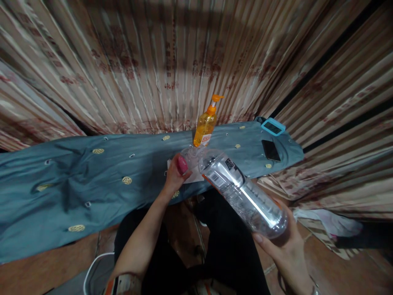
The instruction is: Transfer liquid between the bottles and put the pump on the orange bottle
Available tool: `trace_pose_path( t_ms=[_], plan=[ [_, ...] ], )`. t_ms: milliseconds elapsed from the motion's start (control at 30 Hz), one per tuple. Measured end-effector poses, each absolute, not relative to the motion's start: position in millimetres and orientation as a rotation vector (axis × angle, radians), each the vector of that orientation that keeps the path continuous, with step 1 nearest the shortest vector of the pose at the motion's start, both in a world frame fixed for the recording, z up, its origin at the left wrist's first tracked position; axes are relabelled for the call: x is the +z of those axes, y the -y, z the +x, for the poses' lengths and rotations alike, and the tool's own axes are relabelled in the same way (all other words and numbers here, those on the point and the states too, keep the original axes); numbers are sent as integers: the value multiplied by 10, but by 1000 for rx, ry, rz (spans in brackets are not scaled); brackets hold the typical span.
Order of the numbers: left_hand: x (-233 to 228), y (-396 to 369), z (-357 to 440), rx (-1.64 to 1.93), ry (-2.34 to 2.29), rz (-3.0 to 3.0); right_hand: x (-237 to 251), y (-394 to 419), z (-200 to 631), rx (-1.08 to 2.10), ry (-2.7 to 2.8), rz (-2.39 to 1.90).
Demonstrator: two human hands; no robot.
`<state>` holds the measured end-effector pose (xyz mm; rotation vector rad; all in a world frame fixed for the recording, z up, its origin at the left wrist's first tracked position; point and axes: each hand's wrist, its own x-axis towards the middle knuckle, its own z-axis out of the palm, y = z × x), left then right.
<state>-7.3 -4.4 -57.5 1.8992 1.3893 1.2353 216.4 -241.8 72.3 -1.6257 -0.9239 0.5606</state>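
A large clear plastic bottle (242, 192) lies tilted in the air, its neck pointing away and left. My right hand (284, 246) cups its base from below. My left hand (177, 174) pinches the bottle's neck or cap end over a white slip of paper (195, 177) on the blue cloth. An orange pump bottle (205, 126) stands upright just beyond the clear bottle's mouth.
A blue cloth (92, 180) with gold patches covers a long low surface. A black phone (270, 150) and a light-blue-framed device (273, 127) lie at its right end. Striped curtains (172, 61) hang behind. A white cable (92, 266) and my dark-clothed legs are below.
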Motion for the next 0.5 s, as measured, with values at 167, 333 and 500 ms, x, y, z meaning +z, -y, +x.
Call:
trace_pose_path(
  t_ms=[167, 333, 500],
  plan=[
    [-599, 36, -82, 1244, -1357, 1902, 754, 2441, 2166, 466, 953, -1716],
    [-635, 18, -82, 1264, -1330, 1907, 754, 2476, 2229, 358, 1104, -1805],
    [-629, 20, -84, 1254, -1334, 1892, 779, 2484, 2216, 307, 1145, -1817]
  ],
)
